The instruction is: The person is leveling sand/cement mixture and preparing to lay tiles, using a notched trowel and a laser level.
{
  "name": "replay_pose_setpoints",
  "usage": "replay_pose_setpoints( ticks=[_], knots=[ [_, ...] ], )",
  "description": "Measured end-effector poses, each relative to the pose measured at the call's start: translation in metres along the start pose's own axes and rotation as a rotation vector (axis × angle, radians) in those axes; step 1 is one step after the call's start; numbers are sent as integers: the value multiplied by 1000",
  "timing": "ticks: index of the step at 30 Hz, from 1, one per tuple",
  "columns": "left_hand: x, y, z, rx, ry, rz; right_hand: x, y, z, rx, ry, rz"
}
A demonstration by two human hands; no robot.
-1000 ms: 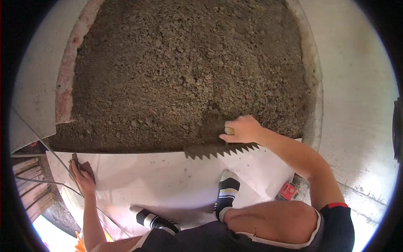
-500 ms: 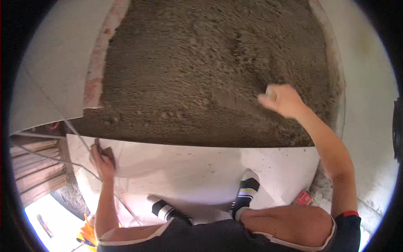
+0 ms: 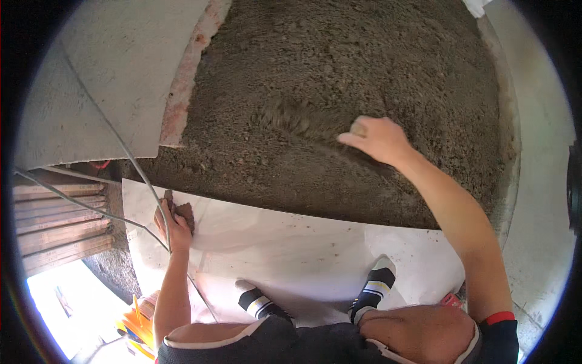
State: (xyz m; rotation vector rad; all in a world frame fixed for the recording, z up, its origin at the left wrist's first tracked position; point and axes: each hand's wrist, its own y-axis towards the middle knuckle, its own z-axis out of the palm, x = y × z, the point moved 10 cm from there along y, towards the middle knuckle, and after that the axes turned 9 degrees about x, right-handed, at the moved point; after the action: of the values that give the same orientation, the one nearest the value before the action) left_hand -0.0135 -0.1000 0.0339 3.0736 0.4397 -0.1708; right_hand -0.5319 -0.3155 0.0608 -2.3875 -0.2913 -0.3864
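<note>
My right hand [image 3: 379, 139] is closed on the pale handle [image 3: 359, 128] of a notched trowel [image 3: 315, 136], whose motion-blurred blade lies over the rough grey-brown mortar bed [image 3: 303, 60]. My left hand [image 3: 176, 223] is closed on a dark, mortar-smeared tool [image 3: 185, 212] at the left end of the white, marble-look tile [image 3: 291, 249], just below the mortar's near edge. Its exact shape is hidden by my fingers. A grey cable [image 3: 138, 167] runs down beside that hand. My socked feet [image 3: 379, 282] stand on the tile.
Pale walls [image 3: 539, 121] border the mortar on the right, a pale panel [image 3: 97, 97] with a pinkish broken edge on the left. Stacked boards or tiles [image 3: 60, 224] are at lower left, above an orange-yellow object [image 3: 136, 321]. A small red box [image 3: 451, 300] lies by my right knee.
My right hand has swept the trowel from the tile's edge farther up over the mortar, first rightward, then back left. The view has shifted; my left hand keeps its place on the tile.
</note>
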Motion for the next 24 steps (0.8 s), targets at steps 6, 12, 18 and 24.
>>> replay_pose_setpoints(
  ticks=[6,12,18,24],
  knots=[
    [-19,0,-15,-45,-2,32,34,-16,7,80,173,-52],
    [-19,2,-11,-60,-12,28,175,11,119,444,159,-429],
    [-16,3,-12,-42,6,20,190,42,137,446,63,-367],
    [-20,2,-18,-52,-23,75,149,53,79,241,-49,-309]
  ],
)
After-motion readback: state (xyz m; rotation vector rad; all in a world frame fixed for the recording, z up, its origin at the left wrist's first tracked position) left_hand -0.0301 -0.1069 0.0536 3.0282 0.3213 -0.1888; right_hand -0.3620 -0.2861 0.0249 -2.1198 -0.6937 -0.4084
